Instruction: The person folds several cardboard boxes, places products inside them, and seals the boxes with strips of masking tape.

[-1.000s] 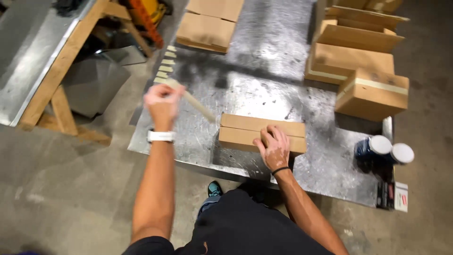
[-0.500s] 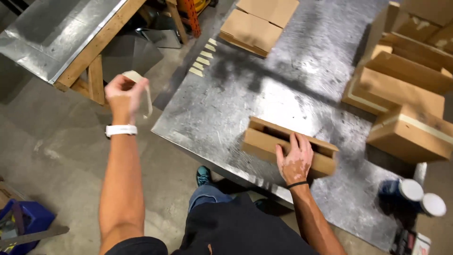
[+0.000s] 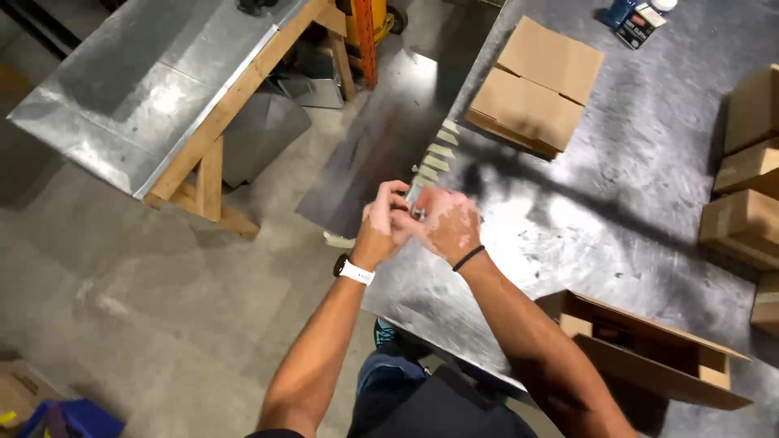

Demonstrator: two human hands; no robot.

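Both of your hands have come together since half a second ago: then your left hand (image 3: 381, 227) was out to the side over the floor with a strip of tape, and your right hand (image 3: 446, 227) lay on the open cardboard box (image 3: 649, 357). Now the right hand has left the box and meets the left one above the left edge of the metal table (image 3: 584, 211), just in front of the row of short tape strips (image 3: 434, 154) that hang along that edge.

Your fingers on both hands are curled close and pressed toward each other, and something small and pale sits between them. I think it is the tape piece, but the hands are blurred, so I cannot tell how it is gripped or if it is folded.

The open box now lies at the near edge of the table, to your right, with its flaps open and nobody holding it. It looks not yet sealed. To my judgement you are working the pulled strip between your hands, and the box waits without support, so it can slide if you bump it.

A flat closed box (image 3: 535, 89) lies further along the left edge, and more boxes (image 3: 746, 186) stand at the right side.
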